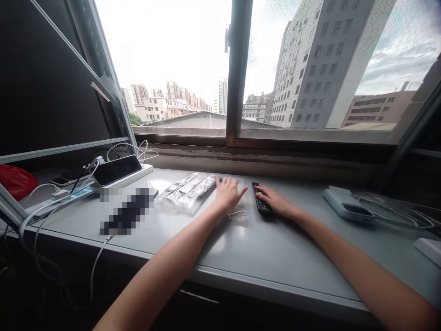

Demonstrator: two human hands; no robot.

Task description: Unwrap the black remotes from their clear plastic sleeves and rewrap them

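Note:
My left hand (228, 193) lies flat, fingers spread, on a clear plastic bag (240, 210) on the grey table (262, 257). Just left of it lies a row of several clear plastic packets (188, 191) with dark contents. My right hand (274, 201) rests on a slim black remote control (259, 198), fingers curled over its near end; the remote lies flat on the table.
At the left stand a white power strip (74, 192) with cables, a dark phone (115, 169) propped on it, and a blurred dark object (127, 211). A red bag (15, 180) is far left. A white device (346, 204) with clear plastic lies at right. A window (237, 69) fills the back.

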